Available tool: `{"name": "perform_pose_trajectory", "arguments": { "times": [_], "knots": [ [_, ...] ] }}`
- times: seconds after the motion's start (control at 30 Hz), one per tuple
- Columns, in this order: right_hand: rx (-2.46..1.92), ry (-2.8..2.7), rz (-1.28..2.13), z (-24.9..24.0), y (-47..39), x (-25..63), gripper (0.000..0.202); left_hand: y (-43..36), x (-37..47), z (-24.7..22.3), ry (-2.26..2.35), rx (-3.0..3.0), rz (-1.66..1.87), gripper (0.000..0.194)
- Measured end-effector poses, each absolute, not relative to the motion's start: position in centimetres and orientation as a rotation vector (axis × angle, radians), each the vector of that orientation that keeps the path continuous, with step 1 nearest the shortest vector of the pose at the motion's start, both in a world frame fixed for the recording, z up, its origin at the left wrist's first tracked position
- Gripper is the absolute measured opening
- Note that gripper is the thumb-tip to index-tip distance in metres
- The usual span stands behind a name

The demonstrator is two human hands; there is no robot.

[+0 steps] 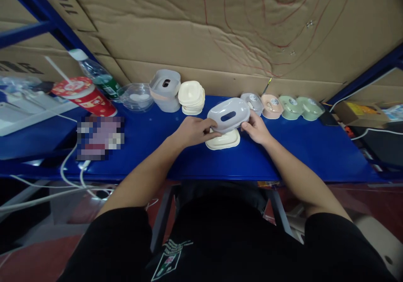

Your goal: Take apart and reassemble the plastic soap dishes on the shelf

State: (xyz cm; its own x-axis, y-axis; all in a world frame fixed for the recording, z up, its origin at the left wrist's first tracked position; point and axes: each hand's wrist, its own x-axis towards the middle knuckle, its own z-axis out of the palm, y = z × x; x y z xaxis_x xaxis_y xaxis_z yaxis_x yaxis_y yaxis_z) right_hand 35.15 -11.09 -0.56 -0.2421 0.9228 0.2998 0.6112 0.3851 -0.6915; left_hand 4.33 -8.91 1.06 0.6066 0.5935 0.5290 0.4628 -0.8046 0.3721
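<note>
Left hand [194,131] and right hand [258,127] pinching grey shell [228,125] at opposite ends; cream piece [224,142] just below grip. Uneven pinch could let glossy shell slip, knocking cream piece.

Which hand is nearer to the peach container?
Right. The right hand is just left of the peach container and closer to the person; the left hand is farther left, across the held grey piece.

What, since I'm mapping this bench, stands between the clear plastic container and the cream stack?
A stack of mostly grey pieces stands between the clear plastic container and the cream stack, as the head view shows.
</note>
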Motion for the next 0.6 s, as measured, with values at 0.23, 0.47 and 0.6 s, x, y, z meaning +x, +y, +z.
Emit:
{"name": "perform_pose_trajectory", "arguments": {
  "times": [0.23,0.47,0.6],
  "knots": [
    [-1.210,-2.218,0.570,-0.8,-10.6,35.9,0.090,-9.0,3.2,1.9,0.691,2.656,0.955,0.047],
    [-1.183,-2.318,0.642,-0.9,-10.9,35.3,0.080,-8.9,3.9,1.6,0.668,2.633,0.599,0.052],
    [-1.223,-2.341,0.652,-0.4,-11.1,35.3,0.075,-8.9,4.5,1.2,0.701,2.649,0.485,0.049]
  ]
}}
